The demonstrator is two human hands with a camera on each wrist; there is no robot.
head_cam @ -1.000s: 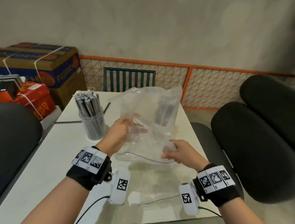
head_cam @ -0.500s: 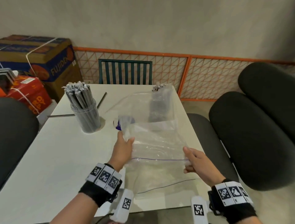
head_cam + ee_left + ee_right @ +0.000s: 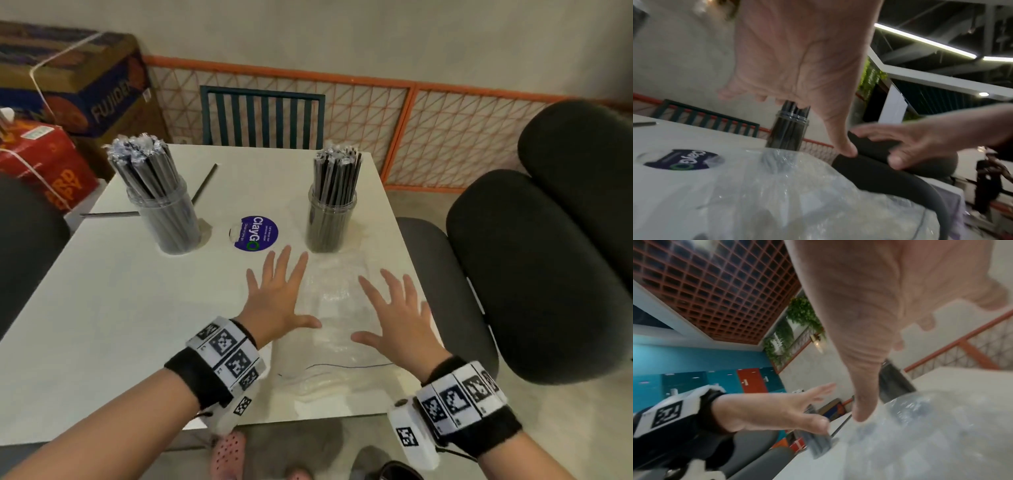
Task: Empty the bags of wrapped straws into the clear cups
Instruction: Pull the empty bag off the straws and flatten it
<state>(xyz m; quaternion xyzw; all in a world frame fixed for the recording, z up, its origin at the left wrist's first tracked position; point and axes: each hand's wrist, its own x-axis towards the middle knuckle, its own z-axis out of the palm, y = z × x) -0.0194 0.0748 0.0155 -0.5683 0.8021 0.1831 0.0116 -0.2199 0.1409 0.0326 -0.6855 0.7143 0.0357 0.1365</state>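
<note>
Two clear cups stand on the white table (image 3: 102, 308), each packed with dark wrapped straws: one at the left (image 3: 161, 209), one at the right (image 3: 331, 212). An empty clear plastic bag (image 3: 332, 318) lies flat on the table in front of the right cup. My left hand (image 3: 277, 294) and right hand (image 3: 397, 315) hover just above the bag's two sides, palms down, fingers spread, holding nothing. The left wrist view shows the crumpled bag (image 3: 777, 194) below my palm and the right cup (image 3: 789, 129) behind it.
A round blue ClayGo lid (image 3: 255, 233) lies between the cups. Two loose dark straws (image 3: 205, 183) lie behind the left cup. Black padded chairs (image 3: 534, 274) crowd the right edge; cardboard boxes (image 3: 68, 89) sit at the far left.
Both hands let go of the bag, which now lies flat on the table. They opened and spread above it. My head tilted downward.
</note>
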